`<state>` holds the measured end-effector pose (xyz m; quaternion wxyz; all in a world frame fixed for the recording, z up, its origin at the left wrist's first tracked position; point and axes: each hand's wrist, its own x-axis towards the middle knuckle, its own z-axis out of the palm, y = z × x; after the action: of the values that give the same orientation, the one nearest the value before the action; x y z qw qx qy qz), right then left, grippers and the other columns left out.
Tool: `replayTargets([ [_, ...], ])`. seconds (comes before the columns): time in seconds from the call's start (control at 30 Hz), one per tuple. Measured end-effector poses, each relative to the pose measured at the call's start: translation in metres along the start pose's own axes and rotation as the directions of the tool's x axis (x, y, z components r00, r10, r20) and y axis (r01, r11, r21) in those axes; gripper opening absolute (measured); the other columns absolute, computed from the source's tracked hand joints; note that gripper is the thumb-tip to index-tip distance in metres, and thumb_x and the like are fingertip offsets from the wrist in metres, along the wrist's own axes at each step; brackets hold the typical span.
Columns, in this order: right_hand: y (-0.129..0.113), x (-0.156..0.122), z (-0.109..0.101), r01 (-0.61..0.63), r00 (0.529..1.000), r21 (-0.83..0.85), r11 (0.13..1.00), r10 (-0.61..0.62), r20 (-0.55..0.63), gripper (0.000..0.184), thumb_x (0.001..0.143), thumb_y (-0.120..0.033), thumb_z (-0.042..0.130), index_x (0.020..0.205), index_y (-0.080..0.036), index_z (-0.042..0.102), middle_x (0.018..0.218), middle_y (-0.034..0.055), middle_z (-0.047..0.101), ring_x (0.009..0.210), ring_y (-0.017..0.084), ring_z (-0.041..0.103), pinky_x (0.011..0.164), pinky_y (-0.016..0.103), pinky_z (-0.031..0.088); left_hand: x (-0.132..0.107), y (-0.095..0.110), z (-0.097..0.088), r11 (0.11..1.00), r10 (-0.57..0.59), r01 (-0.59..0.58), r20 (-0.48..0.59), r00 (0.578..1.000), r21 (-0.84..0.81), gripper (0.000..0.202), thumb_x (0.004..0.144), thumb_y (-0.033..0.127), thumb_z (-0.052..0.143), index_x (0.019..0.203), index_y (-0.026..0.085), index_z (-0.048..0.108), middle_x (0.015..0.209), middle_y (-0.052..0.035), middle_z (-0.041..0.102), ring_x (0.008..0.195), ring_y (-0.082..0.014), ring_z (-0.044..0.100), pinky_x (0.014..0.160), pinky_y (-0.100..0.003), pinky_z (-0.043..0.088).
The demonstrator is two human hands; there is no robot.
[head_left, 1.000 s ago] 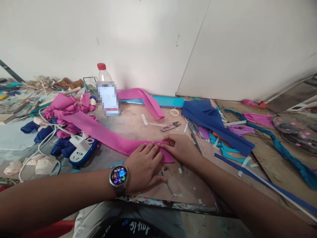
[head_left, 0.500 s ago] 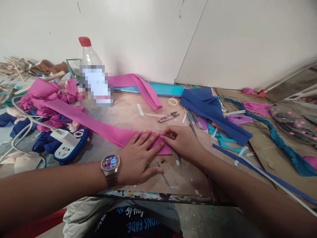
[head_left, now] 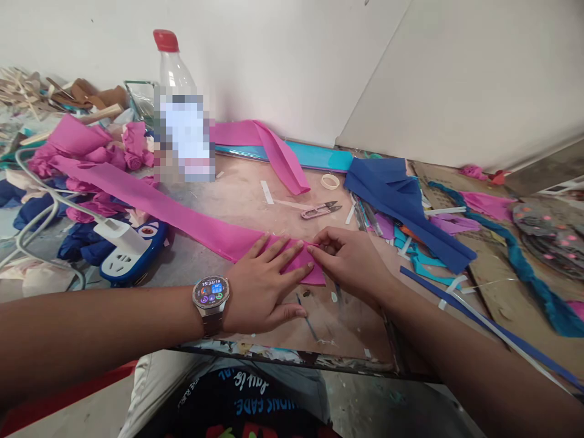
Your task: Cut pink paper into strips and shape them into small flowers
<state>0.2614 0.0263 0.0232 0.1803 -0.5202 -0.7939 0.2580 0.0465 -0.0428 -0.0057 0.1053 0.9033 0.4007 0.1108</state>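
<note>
A long pink fabric strip (head_left: 201, 232) runs from the heap on the left across the table to my hands. My left hand (head_left: 262, 283), wearing a watch (head_left: 211, 296), lies flat over the strip near its right end, fingers spread. With thumb and forefinger, my right hand (head_left: 340, 252) pinches the upper edge of that same end; the other fingers curl in. Just above my right hand lies a pair of pink thread snips (head_left: 320, 210), touched by neither hand.
Left are a blue power strip (head_left: 132, 255) with a plugged-in charger and pink fabric flowers (head_left: 77, 140). A red-capped bottle (head_left: 176, 70) stands behind a blurred phone-like screen (head_left: 189, 131). A tape ring (head_left: 330, 181) and dark blue fabric (head_left: 401, 207) lie right of centre.
The camera view has shifted, so the scene sits slightly further right in the picture. Both hands keep nearly the same places on the pink strip.
</note>
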Motion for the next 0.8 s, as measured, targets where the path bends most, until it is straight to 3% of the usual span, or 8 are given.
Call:
replayTargets([
  [0.2,-0.0025,-0.0029,0.0015,-0.024,1.000,0.077,0.997,0.026,-0.015,0.018,0.086,-0.036,0.065,0.079,-0.019,0.067,0.062,0.0007,0.065,0.056,0.013,0.055,0.054,0.025,0.040,0.0003,0.0018,-0.0030,1.000,0.007,-0.007,0.010,1.000,0.003,0.079,0.096,0.072,0.030,0.159,0.025,0.032,0.168,-0.0129,0.025,0.155,-0.0390,0.020,0.123,-0.064,0.011],
  [0.43,0.0022,0.0008,-0.0035,-0.014,0.988,0.132,0.991,0.034,-0.150,0.016,0.080,-0.031,0.064,0.071,-0.020,0.056,0.061,-0.0003,0.061,0.055,0.012,0.053,0.052,0.024,0.039,-0.0008,0.0003,-0.0020,1.000,0.018,-0.018,-0.026,1.000,0.001,0.078,0.096,0.070,0.033,0.158,0.023,0.033,0.167,-0.0134,0.027,0.156,-0.0391,0.016,0.124,-0.063,0.009],
  [0.6,0.0014,-0.0024,0.0016,-0.029,0.996,0.129,0.991,0.040,-0.083,0.020,0.084,-0.035,0.065,0.073,-0.020,0.056,0.057,-0.0007,0.060,0.052,0.012,0.051,0.050,0.024,0.038,-0.0001,-0.0014,0.0015,0.999,0.029,-0.029,-0.023,0.999,-0.016,0.084,0.097,0.070,0.029,0.161,0.016,0.024,0.168,-0.0158,0.022,0.156,-0.0387,0.016,0.125,-0.060,0.013],
  [0.8,0.0019,-0.0037,0.0033,0.002,0.999,0.122,0.992,0.003,-0.045,0.022,0.085,-0.035,0.067,0.074,-0.020,0.057,0.057,-0.0007,0.061,0.054,0.013,0.053,0.050,0.024,0.037,-0.0006,0.0019,0.0007,1.000,0.011,-0.011,-0.043,0.999,0.002,0.081,0.098,0.069,0.030,0.158,0.016,0.035,0.163,-0.0167,0.034,0.151,-0.0409,0.028,0.122,-0.061,0.020],
])
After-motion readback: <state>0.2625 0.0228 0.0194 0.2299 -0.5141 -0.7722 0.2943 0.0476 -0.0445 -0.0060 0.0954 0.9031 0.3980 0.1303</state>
